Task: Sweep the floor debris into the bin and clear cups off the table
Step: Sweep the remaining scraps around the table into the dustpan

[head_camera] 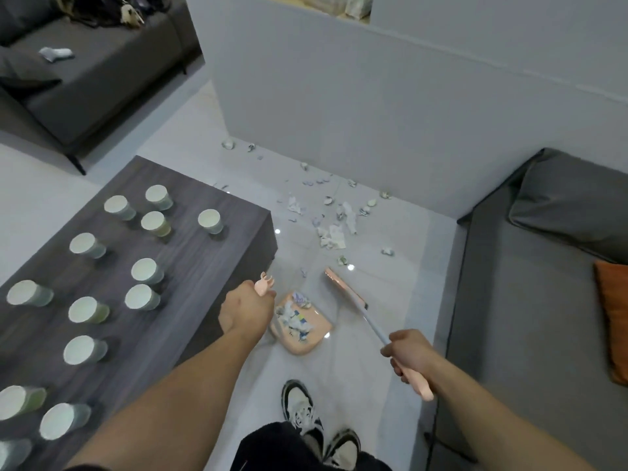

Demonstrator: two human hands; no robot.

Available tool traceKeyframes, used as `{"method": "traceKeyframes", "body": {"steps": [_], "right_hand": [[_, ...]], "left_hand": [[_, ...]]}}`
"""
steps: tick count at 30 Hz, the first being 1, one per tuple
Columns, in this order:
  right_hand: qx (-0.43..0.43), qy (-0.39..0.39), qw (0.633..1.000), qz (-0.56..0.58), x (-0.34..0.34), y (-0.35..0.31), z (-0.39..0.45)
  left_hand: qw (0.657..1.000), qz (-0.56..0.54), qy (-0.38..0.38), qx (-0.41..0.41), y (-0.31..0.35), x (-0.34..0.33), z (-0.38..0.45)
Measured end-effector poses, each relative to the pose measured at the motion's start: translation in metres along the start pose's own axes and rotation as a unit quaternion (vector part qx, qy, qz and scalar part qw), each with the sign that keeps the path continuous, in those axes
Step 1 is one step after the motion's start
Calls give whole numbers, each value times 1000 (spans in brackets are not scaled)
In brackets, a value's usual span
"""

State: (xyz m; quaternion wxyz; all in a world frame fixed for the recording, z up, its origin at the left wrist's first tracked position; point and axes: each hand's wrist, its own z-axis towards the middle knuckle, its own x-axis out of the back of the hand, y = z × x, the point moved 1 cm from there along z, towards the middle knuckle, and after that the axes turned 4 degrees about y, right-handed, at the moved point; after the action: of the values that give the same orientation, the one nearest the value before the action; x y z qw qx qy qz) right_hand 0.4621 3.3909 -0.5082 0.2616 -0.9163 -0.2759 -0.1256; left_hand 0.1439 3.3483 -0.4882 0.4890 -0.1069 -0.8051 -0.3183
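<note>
Cups all on the dark surface at left, none cleared yet. Left hand, fingers wrapped on the dustpan handle. Dustpan on the floor, near centre, partly loaded with scraps. Debris scattered farther off along the wall, unswept. Right hand, fingers clamped on the broom; head seemingly just off the floor. No bin in view.

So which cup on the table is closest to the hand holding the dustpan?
The cup nearest the table's floor-side edge, just left of the left hand; every other cup stands farther off.
</note>
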Motion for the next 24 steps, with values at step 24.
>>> {"method": "traceKeyframes", "body": {"steps": [24], "right_hand": [[-37, -121, 988, -90, 25, -29, 28]], "left_hand": [[998, 46, 31, -5, 27, -20, 35]]}}
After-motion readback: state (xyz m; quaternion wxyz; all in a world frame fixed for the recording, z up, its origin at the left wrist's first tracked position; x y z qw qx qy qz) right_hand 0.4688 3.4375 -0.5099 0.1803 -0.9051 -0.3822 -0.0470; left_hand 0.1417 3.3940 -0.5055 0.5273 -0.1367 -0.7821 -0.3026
